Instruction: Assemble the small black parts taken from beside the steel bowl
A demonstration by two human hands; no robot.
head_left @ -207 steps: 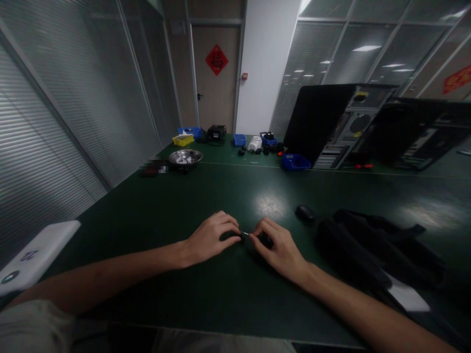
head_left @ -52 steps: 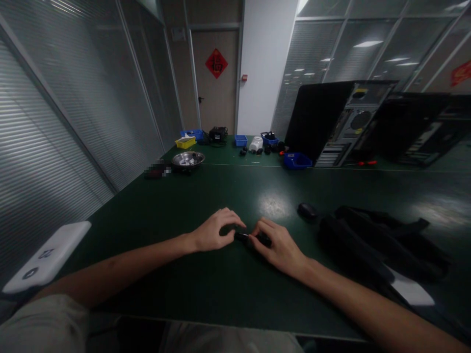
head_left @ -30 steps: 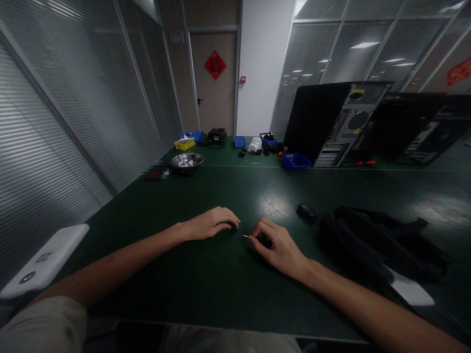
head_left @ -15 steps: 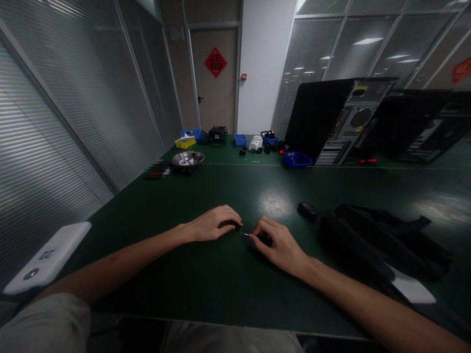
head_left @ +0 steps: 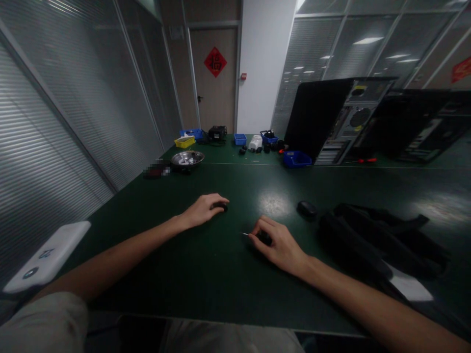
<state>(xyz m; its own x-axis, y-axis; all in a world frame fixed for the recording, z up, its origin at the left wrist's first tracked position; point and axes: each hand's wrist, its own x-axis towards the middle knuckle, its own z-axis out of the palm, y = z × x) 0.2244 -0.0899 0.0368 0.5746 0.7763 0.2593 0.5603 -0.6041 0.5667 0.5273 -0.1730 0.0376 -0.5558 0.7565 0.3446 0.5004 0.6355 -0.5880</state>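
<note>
My left hand (head_left: 205,208) rests over the green table, thumb and fingers closed on a small black rounded object (head_left: 220,206). Its kind is partly hidden by the fingers. Lower and to the right, my right hand (head_left: 277,241) grips a small screwdriver (head_left: 264,238) with a dark handle. Its thin silver shaft points left, past the thumb and index finger, and touches nothing that I can see. A black computer mouse (head_left: 307,209) lies on the table to the right of and beyond my right hand.
A black bag (head_left: 371,235) lies at right. A white box-like device (head_left: 47,255) sits at the left edge. Further back are a metal bowl (head_left: 187,159), a blue bin (head_left: 297,159), a yellow tray (head_left: 184,142) and a computer tower (head_left: 320,113).
My left hand has moved left and away from me with the black object, widening the gap to the screwdriver tip. My right hand has stayed almost still.
</note>
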